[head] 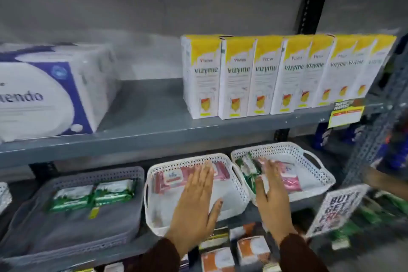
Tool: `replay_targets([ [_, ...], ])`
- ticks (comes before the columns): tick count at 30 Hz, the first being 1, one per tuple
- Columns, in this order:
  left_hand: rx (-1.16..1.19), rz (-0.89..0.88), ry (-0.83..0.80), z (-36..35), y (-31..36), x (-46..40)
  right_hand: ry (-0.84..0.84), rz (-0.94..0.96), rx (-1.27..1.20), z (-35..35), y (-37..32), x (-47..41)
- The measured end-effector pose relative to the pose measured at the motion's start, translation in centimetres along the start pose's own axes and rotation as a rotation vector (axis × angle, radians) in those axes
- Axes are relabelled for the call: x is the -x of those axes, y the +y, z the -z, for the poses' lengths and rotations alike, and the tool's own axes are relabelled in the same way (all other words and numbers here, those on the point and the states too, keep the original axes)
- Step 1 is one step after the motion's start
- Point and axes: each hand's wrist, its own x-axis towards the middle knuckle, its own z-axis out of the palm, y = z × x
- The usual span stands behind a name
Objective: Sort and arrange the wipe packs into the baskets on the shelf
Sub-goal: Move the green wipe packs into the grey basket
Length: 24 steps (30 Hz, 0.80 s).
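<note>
- Wipe packs lie in three baskets on the lower shelf [141, 247]: pink packs [176, 178] at the back of the middle white basket [152, 201], green packs [247, 166] along the left side of the right white basket [318, 174] with another pink pack [289, 180] beside them, and two green-and-white packs [93, 194] side by side in the grey basket [66, 236] on the left.
- The left hand [196, 207] is spread flat, fingers straight and together, over the middle white basket, its fingertips over the pink packs; it grips nothing.
- The right hand [272, 201] is likewise flat and released, held over the left edge of the right white basket, with fingertips above the green and pink packs.
- Both wrists come out of dark brown sleeves [295, 254] at the bottom of the view.
- The two white baskets stand just beside each other, handles nearly touching.
- On the upper shelf [154, 134] stands a row of white-and-yellow boxes [260, 77] to the right and a large white-and-blue wrapped pack [48, 93] to the left.
- A yellow price tag [345, 116] hangs from the upper shelf edge, and a black-and-white sign [337, 207] hangs at the right of the lower shelf.
- Orange-and-white boxes [234, 254] sit below the baskets, blurred.
</note>
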Motion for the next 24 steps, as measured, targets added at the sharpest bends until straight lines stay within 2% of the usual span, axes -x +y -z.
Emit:
replay_targets([
  [3, -0.003, 0.090, -0.063, -4.4, 1.4, -0.1, -0.094, -0.278, -0.020, 0.3, 4.8, -2.1],
  [5, 0.017, 0.085, -0.155, -7.4, 2.4, -0.2, -0.155, -0.391, -0.061, 0.1, 7.5, -3.7],
  [10, -0.105, 0.180, -0.390, -11.7, 3.1, -1.2, -0.246, -0.683, -0.334, -1.5, 10.7, -8.7],
  [12, -0.159, 0.194, -0.416, -12.5, 3.4, -1.0, -0.274, -0.778, -0.426, -2.6, 11.7, -10.1],
  [15, -0.186, 0.213, -0.376, -13.1, 3.5, -0.9, -0.266, -0.811, -0.480, -4.6, 13.0, -11.6],
  [20, -0.206, 0.225, -0.401, -13.0, 3.3, -0.7, -0.209, -0.869, -0.424, -6.8, 13.7, -11.9],
  [24, -0.234, 0.267, -0.383, -12.6, 2.8, -0.1, -0.174, -0.929, -0.578, -6.2, 13.7, -11.6],
])
